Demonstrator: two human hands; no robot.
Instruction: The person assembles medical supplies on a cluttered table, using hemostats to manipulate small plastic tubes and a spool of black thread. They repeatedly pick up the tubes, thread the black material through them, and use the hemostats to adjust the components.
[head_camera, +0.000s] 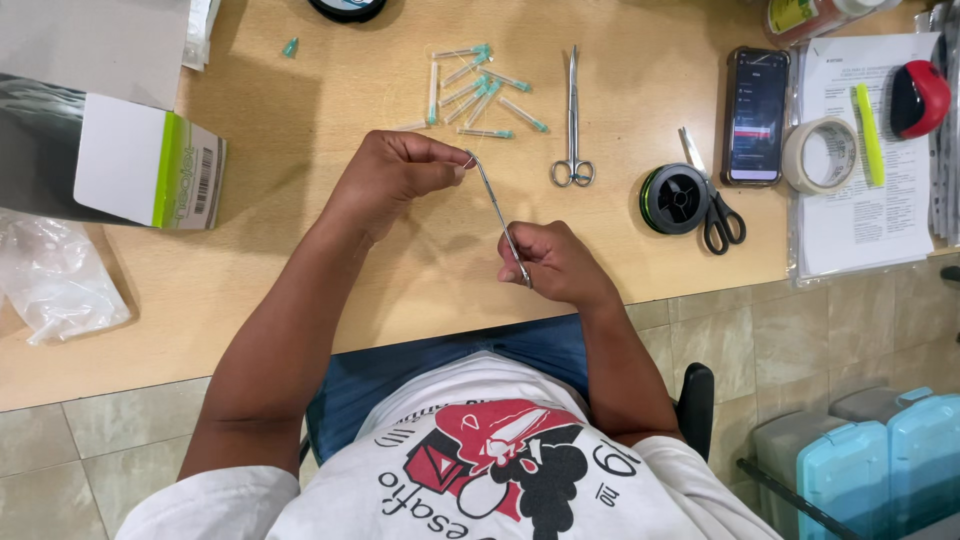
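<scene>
A thin metal tool (497, 212) is hanging slantwise just above the table (300, 130) edge, gripped at both ends. The left hand (385, 180) is pinching its upper tip between thumb and fingers; the right hand (555, 262) is closing around its lower end. Beyond it, capped needles (475, 88) are lying scattered, with steel scissors (572, 120) just beside them. Farther right are sitting a thread spool (675, 198), black scissors (715, 205), a phone (755, 115) and a tape roll (818, 155). A box (140, 160) is resting far left.
</scene>
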